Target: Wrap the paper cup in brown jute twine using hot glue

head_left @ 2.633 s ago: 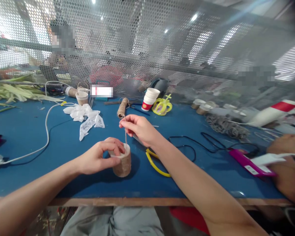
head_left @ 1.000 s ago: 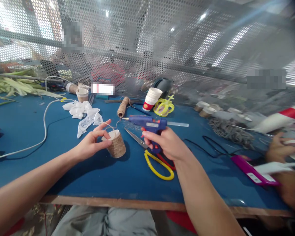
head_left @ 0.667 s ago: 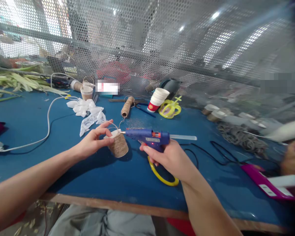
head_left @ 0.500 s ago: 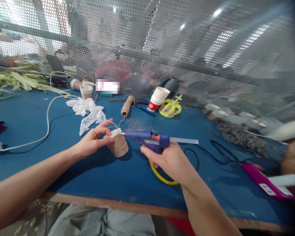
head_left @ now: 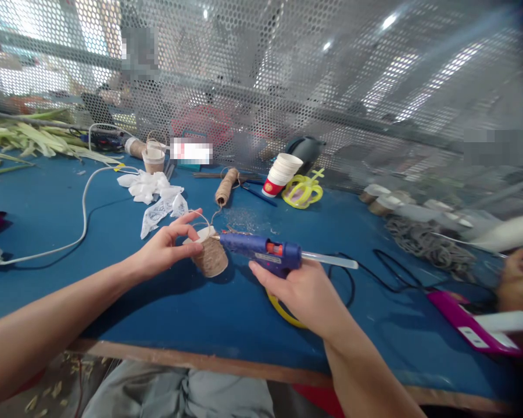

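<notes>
My left hand (head_left: 168, 247) is closed on a paper cup (head_left: 212, 256) wrapped in brown twine, tilted on the blue table. A strand of twine loops over the fingers and runs back to a twine roll (head_left: 226, 187). In my right hand (head_left: 303, 287) is a blue glue gun (head_left: 261, 249) with a clear glue stick out of its rear. The gun's nozzle meets the cup near its white rim. Below the right hand lies a yellow ring (head_left: 283, 310), partly hidden.
White crumpled plastic (head_left: 163, 203), a twine-wrapped cup (head_left: 154, 159), stacked paper cups (head_left: 282, 174) and a yellow crown-like piece (head_left: 303, 191) stand behind. A magenta power strip (head_left: 470, 322), dark cables and another person's hand (head_left: 520, 281) are at the right.
The rear of the glue gun and my right hand have dropped slightly, with the nozzle still at the cup's rim. My left hand keeps its hold on the cup.
</notes>
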### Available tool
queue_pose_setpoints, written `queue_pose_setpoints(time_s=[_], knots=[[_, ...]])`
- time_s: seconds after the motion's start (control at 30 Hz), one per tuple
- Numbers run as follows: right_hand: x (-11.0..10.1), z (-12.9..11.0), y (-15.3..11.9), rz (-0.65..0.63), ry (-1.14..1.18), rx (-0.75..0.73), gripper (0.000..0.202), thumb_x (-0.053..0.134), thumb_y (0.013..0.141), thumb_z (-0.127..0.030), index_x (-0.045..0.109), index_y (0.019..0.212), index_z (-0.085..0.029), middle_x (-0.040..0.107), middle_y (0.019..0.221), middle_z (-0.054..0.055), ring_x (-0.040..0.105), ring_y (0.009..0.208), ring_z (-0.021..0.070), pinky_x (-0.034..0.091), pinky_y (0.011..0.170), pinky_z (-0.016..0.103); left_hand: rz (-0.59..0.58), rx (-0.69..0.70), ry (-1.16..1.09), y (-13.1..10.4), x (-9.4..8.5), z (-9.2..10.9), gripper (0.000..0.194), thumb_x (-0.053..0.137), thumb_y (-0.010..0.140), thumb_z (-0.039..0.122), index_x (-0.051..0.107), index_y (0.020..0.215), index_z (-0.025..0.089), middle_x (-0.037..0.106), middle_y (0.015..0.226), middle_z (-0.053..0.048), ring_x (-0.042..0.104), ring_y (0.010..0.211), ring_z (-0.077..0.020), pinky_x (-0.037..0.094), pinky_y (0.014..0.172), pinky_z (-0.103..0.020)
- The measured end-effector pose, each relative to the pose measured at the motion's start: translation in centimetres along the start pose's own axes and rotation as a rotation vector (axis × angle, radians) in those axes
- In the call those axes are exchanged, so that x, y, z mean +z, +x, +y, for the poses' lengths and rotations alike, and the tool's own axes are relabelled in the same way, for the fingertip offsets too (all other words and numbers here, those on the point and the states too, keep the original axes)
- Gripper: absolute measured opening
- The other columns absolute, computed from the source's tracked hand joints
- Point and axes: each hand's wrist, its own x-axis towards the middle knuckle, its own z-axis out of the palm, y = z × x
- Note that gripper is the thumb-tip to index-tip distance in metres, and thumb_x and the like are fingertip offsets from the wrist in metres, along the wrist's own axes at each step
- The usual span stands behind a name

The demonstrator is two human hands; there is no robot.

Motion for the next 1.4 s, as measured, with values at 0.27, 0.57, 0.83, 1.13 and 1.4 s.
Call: queue_pose_setpoints(time_s=[0.27, 0.57, 0.83, 1.13, 1.4], knots=[[0.1, 0.0, 0.0, -0.014, -0.024, -0.075, 0.013, 0.053, 0.075, -0.030, 0.063, 0.072, -0.022, 0.068, 0.067, 0.003, 0.061, 0.064, 0.0205, 0.050, 0.063, 0.032, -0.016, 0.014, 0.035, 0.0, -0.1, 0.2, 0.017, 0.062, 0.074, 0.031, 0.055, 0.068, 0.017, 0.031, 0.145, -0.008, 0.017, 0.138, -0.0252, 0.014, 0.110, -0.045], [-0.1, 0.2, -0.1, -0.009, 0.038, -0.039, 0.016, 0.053, 0.074, -0.032, 0.063, 0.071, -0.021, 0.068, 0.069, 0.003, 0.062, 0.066, 0.0214, 0.050, 0.067, 0.034, -0.078, 0.021, 0.004, -0.1, -0.3, 0.1, 0.018, 0.060, 0.076, 0.032, 0.054, 0.068, 0.017, 0.049, 0.134, -0.008, 0.031, 0.132, -0.0257, 0.019, 0.108, -0.044], [-0.2, 0.1, -0.1, -0.022, 0.055, 0.081, 0.015, 0.055, 0.072, -0.034, 0.060, 0.066, -0.021, 0.064, 0.061, 0.003, 0.058, 0.058, 0.0201, 0.048, 0.060, 0.034, -0.102, 0.030, 0.014, 0.0, -0.3, 0.5, 0.020, 0.060, 0.076, 0.034, 0.054, 0.068, 0.017, 0.051, 0.132, -0.009, 0.031, 0.132, -0.0244, 0.017, 0.109, -0.044], [-0.1, 0.0, -0.2, 0.010, 0.023, 0.013, 0.016, 0.054, 0.073, -0.031, 0.060, 0.065, -0.020, 0.063, 0.059, 0.002, 0.057, 0.057, 0.0181, 0.049, 0.059, 0.031, -0.102, 0.021, -0.012, 0.0, -0.2, 0.6, 0.022, 0.060, 0.076, 0.035, 0.052, 0.068, 0.017, 0.050, 0.132, -0.011, 0.030, 0.132, -0.0261, 0.016, 0.108, -0.046], [0.3, -0.7, -0.8, 0.027, 0.023, -0.126, 0.016, 0.051, 0.078, -0.026, 0.064, 0.072, -0.019, 0.066, 0.065, 0.000, 0.059, 0.059, 0.0159, 0.047, 0.059, 0.026, -0.114, -0.002, -0.040, 0.0, -0.3, 0.6, 0.017, 0.060, 0.077, 0.030, 0.052, 0.070, 0.016, 0.046, 0.136, -0.012, 0.029, 0.133, -0.0250, 0.017, 0.108, -0.044]])
